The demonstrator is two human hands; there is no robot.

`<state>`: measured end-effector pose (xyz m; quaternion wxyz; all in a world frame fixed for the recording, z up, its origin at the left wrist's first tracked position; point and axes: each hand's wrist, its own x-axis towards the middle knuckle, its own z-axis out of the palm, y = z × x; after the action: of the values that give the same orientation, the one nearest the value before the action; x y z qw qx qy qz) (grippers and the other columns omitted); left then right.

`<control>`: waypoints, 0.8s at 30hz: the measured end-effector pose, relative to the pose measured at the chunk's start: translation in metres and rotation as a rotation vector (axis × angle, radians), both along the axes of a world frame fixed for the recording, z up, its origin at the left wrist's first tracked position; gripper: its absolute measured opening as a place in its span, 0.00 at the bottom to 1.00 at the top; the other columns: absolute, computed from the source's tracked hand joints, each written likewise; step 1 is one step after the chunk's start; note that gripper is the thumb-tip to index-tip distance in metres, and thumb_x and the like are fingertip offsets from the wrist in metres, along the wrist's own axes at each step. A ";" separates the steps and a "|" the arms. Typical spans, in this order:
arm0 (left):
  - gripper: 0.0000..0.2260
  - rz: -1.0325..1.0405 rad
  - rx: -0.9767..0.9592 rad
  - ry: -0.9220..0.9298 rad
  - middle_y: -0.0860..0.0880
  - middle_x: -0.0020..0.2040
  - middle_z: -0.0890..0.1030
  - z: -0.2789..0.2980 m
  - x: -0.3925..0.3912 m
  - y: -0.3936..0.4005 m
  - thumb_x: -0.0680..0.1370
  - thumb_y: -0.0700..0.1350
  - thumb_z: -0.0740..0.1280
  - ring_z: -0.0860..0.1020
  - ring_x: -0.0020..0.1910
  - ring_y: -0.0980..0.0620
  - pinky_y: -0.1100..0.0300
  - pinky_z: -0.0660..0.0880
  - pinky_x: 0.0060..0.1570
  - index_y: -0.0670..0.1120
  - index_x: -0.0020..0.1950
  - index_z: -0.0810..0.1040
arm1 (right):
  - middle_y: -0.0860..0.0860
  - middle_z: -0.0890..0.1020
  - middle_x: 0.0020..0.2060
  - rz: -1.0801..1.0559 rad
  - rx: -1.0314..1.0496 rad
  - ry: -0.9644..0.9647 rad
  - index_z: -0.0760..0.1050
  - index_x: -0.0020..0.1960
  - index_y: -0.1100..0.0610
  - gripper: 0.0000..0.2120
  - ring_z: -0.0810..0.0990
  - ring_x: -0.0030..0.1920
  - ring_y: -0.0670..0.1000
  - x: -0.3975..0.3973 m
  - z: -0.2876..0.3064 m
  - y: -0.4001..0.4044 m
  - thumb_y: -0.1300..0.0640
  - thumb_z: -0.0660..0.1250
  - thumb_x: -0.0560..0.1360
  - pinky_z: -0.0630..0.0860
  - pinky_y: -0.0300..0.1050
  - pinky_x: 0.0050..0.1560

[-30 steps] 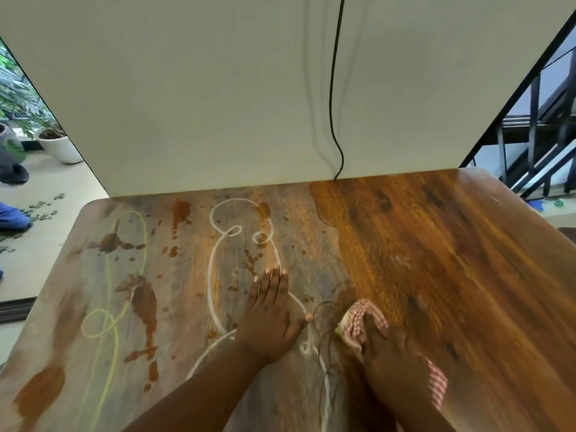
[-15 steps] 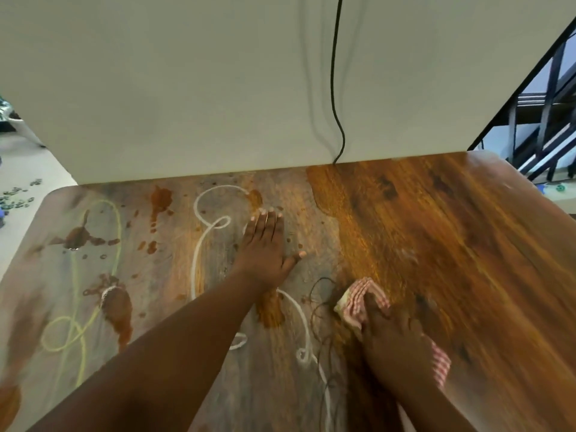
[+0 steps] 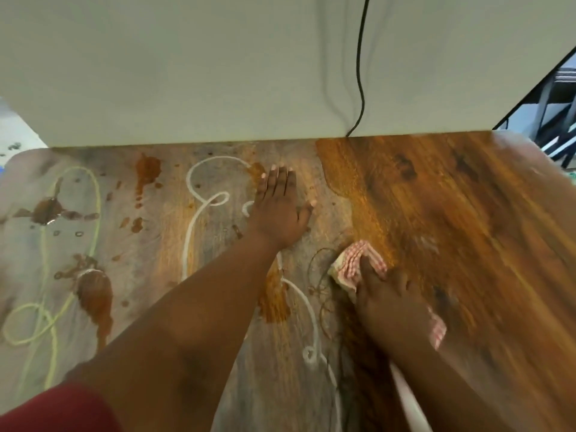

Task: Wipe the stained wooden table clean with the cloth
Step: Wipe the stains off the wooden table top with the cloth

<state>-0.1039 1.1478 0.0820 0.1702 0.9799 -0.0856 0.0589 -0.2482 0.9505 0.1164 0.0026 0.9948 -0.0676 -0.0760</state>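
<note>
The wooden table (image 3: 467,232) has a shiny brown right half and a dull grey left half. The left half carries brown stains (image 3: 93,291), a white squiggle (image 3: 191,232), a yellow-green squiggle (image 3: 46,310) and thin dark scribbles (image 3: 321,275). My left hand (image 3: 277,210) lies flat, fingers together, on the grey part near the far edge. My right hand (image 3: 392,304) presses a red-and-white checked cloth (image 3: 355,263) onto the table at the boundary between the two halves. The cloth sticks out beyond my fingers and at my wrist.
A pale wall (image 3: 249,67) rises directly behind the table's far edge, with a black cable (image 3: 361,73) hanging down it to the tabletop. Dark stair railings (image 3: 558,98) stand beyond the right corner. Floor shows past the left corner.
My left hand has slid farther away across the table toward the wall, arm stretched out. The right hand with the cloth has stayed at about the same spot on the boundary.
</note>
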 end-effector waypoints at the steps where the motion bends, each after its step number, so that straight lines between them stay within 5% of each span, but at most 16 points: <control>1: 0.35 0.002 -0.014 -0.010 0.40 0.80 0.49 0.001 -0.001 0.000 0.80 0.61 0.45 0.42 0.78 0.44 0.51 0.32 0.73 0.39 0.79 0.48 | 0.62 0.64 0.68 -0.057 0.030 -0.017 0.51 0.75 0.44 0.24 0.67 0.63 0.66 0.024 -0.001 0.003 0.43 0.46 0.80 0.70 0.60 0.56; 5: 0.32 0.013 -0.062 -0.036 0.39 0.80 0.49 0.002 0.002 0.002 0.81 0.55 0.49 0.43 0.78 0.43 0.54 0.30 0.71 0.39 0.79 0.48 | 0.59 0.54 0.74 -0.084 0.169 0.066 0.47 0.77 0.45 0.25 0.54 0.72 0.66 0.127 -0.002 0.043 0.46 0.46 0.80 0.57 0.69 0.67; 10: 0.29 0.010 -0.088 -0.024 0.41 0.80 0.48 0.001 0.004 0.002 0.82 0.50 0.51 0.42 0.78 0.44 0.53 0.33 0.73 0.39 0.79 0.46 | 0.61 0.61 0.69 0.105 0.106 -0.021 0.50 0.74 0.42 0.23 0.64 0.66 0.65 0.076 -0.014 0.047 0.41 0.44 0.80 0.67 0.64 0.58; 13: 0.29 0.006 -0.086 -0.016 0.41 0.80 0.47 0.001 0.004 0.002 0.82 0.50 0.50 0.40 0.78 0.45 0.53 0.34 0.74 0.40 0.79 0.45 | 0.60 0.67 0.64 0.044 0.073 -0.040 0.53 0.73 0.41 0.25 0.69 0.59 0.64 0.036 -0.015 0.022 0.39 0.43 0.77 0.71 0.59 0.52; 18: 0.29 0.006 -0.108 -0.016 0.42 0.80 0.45 0.000 0.003 0.002 0.82 0.50 0.50 0.39 0.78 0.46 0.53 0.33 0.74 0.40 0.79 0.43 | 0.59 0.53 0.75 -0.134 0.147 -0.014 0.47 0.75 0.42 0.25 0.55 0.71 0.67 0.145 -0.009 0.034 0.44 0.45 0.79 0.56 0.75 0.63; 24: 0.30 0.012 -0.119 -0.018 0.41 0.80 0.44 0.001 0.005 0.002 0.81 0.48 0.51 0.39 0.78 0.45 0.52 0.35 0.75 0.40 0.79 0.43 | 0.59 0.55 0.74 0.103 0.188 0.036 0.53 0.74 0.40 0.23 0.57 0.71 0.66 0.209 0.002 0.077 0.45 0.47 0.80 0.58 0.70 0.67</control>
<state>-0.0991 1.1500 0.0827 0.2272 0.9679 -0.0778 0.0737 -0.0395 1.0274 0.1180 -0.0858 0.9913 -0.0090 -0.0999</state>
